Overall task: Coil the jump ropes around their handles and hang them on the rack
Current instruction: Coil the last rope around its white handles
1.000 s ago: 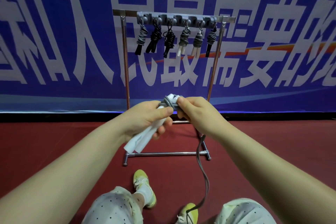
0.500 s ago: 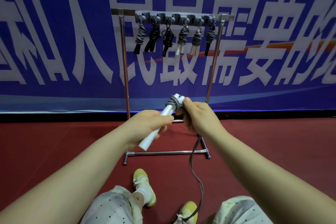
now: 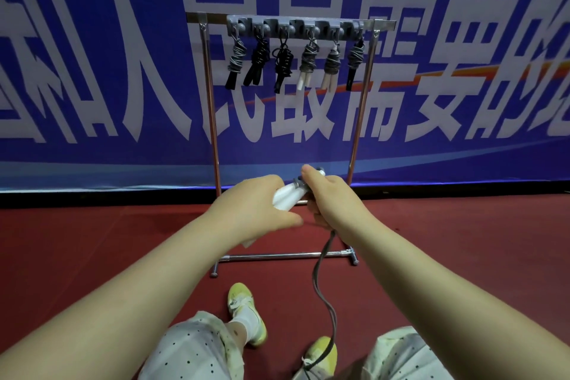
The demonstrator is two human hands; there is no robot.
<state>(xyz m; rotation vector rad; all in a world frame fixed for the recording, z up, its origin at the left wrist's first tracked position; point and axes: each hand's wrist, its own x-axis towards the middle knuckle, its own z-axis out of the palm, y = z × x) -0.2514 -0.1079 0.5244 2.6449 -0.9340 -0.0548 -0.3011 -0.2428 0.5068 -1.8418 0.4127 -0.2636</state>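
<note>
My left hand [image 3: 253, 210] grips the white handles [image 3: 288, 196] of a jump rope, held together in front of me. My right hand [image 3: 331, 197] holds the grey rope [image 3: 322, 274] at the top of the handles, where a few turns are wound. The loose rope hangs from under my right hand down to the floor by my right shoe. The metal rack [image 3: 209, 95] stands behind my hands. Several coiled jump ropes [image 3: 308, 62] hang from its grey hook bar [image 3: 296, 26].
A blue banner [image 3: 92, 71] with large white characters fills the wall behind the rack. The floor [image 3: 462, 250] is red carpet. My knees and yellow-green shoes [image 3: 246, 311] are at the bottom of the view, close to the rack's base bar [image 3: 287, 255].
My right hand has swung over the top of the handles, carrying the rope around them. My left hand has turned the handles, which are now blurred.
</note>
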